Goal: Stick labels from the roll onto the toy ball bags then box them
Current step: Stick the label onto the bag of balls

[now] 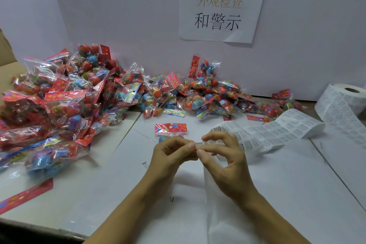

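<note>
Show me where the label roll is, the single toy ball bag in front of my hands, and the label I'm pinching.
label roll (345,98), head view, on its outer wrap.
toy ball bag (170,128), head view, on its red header card.
label (199,143), head view, on the printed strip between the fingertips.

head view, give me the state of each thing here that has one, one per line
small white warning label: peeled, pinched between both hands
left hand: fingers curled, pinching the label
right hand: fingers pinching the label's other end
white roll of labels: partly unrolled, strip trailing across the table
single clear bag of toy balls with red header: lying flat behind the hands
heap of clear toy ball bags: piled loose
</note>
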### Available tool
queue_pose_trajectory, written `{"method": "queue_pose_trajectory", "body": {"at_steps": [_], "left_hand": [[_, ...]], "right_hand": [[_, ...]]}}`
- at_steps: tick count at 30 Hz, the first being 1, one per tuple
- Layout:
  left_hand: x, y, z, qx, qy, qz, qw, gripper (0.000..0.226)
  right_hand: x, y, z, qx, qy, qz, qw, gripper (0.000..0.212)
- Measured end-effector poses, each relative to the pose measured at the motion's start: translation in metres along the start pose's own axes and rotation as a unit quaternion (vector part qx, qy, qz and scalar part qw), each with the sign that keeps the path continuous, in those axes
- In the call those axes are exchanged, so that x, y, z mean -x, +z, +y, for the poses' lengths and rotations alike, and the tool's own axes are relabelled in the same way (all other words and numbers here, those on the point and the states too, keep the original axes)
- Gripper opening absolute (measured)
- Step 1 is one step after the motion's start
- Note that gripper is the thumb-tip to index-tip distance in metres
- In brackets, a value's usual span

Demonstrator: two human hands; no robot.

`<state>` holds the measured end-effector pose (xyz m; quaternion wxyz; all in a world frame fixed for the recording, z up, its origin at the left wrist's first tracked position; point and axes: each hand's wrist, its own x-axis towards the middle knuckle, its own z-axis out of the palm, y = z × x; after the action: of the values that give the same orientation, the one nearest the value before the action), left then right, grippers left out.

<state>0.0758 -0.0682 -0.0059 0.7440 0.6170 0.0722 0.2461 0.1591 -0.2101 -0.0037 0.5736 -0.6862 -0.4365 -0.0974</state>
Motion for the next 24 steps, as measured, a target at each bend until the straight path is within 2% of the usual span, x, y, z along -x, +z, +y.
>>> {"method": "queue_pose_trajectory", "body": {"at_steps": [3,7,10,11,13,14,15,16,17,18,20,22,23,24], "left_hand": [[0.001,0.0,0.0,-0.013,0.009,-0.006,1.0,0.019],[0.0,-0.002,-0.002,-0.014,0.017,0.005,1.0,0.022],[-0.001,-0.003,-0.003,-0.032,0.013,0.003,0.999,0.012],[0.0,-0.002,-0.003,-0.043,0.017,0.004,0.999,0.011],[0.001,0.0,-0.004,-0.08,0.043,0.039,0.995,0.016],[0.001,0.0,-0.005,-0.116,0.063,0.079,0.988,0.018],[-0.001,-0.001,-0.007,-0.168,0.087,0.135,0.973,0.017],[-0.004,-0.004,-0.009,-0.243,0.108,0.201,0.943,0.015],[-0.007,-0.009,-0.009,-0.327,0.116,0.261,0.901,0.015],[-0.01,-0.015,-0.01,-0.404,0.095,0.299,0.859,0.027],[-0.018,-0.028,-0.011,-0.512,-0.043,0.288,0.808,0.059],[-0.021,-0.034,-0.012,-0.576,-0.148,0.233,0.769,0.072],[-0.022,-0.035,-0.015,-0.585,-0.155,0.213,0.767,0.071],[-0.023,-0.034,-0.016,-0.574,-0.141,0.205,0.78,0.067]], "right_hand": [[-0.001,0.0,0.001,-0.043,0.038,-0.006,0.998,0.009],[-0.003,-0.001,-0.001,-0.099,0.118,0.007,0.988,0.026],[-0.006,-0.004,0.002,-0.099,0.142,-0.045,0.984,0.004],[-0.005,-0.004,0.003,-0.113,0.145,-0.051,0.982,0.003],[-0.007,-0.004,0.001,-0.173,0.169,-0.016,0.97,0.006],[-0.009,-0.005,-0.001,-0.211,0.189,0.014,0.959,0.004],[-0.01,-0.006,-0.001,-0.241,0.205,0.042,0.948,0.007],[-0.012,-0.007,-0.002,-0.263,0.224,0.064,0.936,0.011],[-0.013,-0.009,-0.001,-0.276,0.237,0.079,0.928,0.012],[-0.014,-0.011,-0.001,-0.284,0.25,0.089,0.921,0.011],[-0.016,-0.012,-0.001,-0.299,0.259,0.094,0.914,0.009],[-0.016,-0.011,-0.002,-0.304,0.261,0.091,0.912,0.012],[-0.016,-0.011,-0.002,-0.305,0.257,0.086,0.913,0.015],[-0.016,-0.011,-0.003,-0.305,0.255,0.078,0.914,0.017]]}}
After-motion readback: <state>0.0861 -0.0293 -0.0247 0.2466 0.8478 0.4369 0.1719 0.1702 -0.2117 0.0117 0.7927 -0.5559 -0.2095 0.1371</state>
